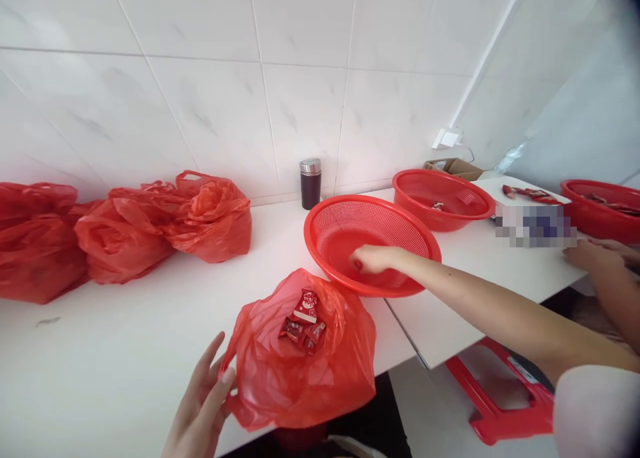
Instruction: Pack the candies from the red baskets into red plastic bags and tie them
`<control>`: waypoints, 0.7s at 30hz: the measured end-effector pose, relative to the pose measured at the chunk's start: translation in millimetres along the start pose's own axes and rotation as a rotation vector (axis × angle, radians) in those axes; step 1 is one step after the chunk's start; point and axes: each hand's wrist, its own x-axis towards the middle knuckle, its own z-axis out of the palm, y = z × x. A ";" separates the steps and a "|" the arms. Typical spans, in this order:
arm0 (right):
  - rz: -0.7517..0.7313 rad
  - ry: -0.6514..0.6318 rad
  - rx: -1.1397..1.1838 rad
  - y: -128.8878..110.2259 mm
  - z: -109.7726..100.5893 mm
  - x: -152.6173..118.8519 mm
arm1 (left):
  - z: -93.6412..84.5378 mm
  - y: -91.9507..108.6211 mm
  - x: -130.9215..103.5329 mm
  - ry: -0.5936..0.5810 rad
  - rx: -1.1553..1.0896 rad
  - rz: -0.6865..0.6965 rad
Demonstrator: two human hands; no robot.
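My left hand (203, 398) is at the left edge of a red plastic bag (270, 391), with the bag's rim between thumb and fingers. The bag lies spread at the table's front edge, its mouth facing up. Inside are several small red wrapped snack packets (306, 306). My right hand (373, 259) reaches down into a red perforated plastic basket (370, 208) just behind the bag. Its fingers are curled together near the basket's bottom; whatever they hold is too small to make out.
Several filled red bags (215, 218) stand along the wall at left. A dark tumbler (311, 185) is behind the basket. Farther right are a second red basket (425, 211), a cardboard box (455, 168), another basket (600, 221) and a co-worker's hands (595, 255). A red stool (510, 418) is below.
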 end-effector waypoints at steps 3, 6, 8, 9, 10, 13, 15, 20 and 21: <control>-0.157 0.142 0.106 -22.7 -21.3 -13.1 | -18.4 -10.9 5.1 -0.067 0.003 -0.032; -0.438 0.219 0.327 -63.8 -22.6 -36.3 | -23.6 -12.3 8.6 -0.135 0.029 -0.002; -0.565 0.159 0.326 -89.8 -10.1 -50.8 | -20.3 -6.4 9.0 -0.129 0.025 0.042; -0.604 0.127 0.254 -99.2 -1.3 -56.3 | -18.2 -1.9 8.7 -0.113 0.010 0.064; -0.644 0.088 0.150 -105.4 8.2 -60.6 | -16.6 3.3 8.3 -0.091 -0.015 0.082; -0.733 -0.074 -0.226 -105.6 32.0 -67.2 | -18.8 20.8 7.1 0.040 -0.108 0.115; -0.733 -0.131 -0.424 -96.9 36.8 -69.3 | -26.1 32.4 6.7 0.135 -0.161 0.145; -0.709 0.099 -0.535 -85.5 -2.5 -78.6 | -43.5 65.0 3.8 0.190 -0.160 0.298; -0.724 0.173 -0.489 -86.1 -15.9 -81.7 | -44.6 73.0 1.9 0.191 -0.125 0.346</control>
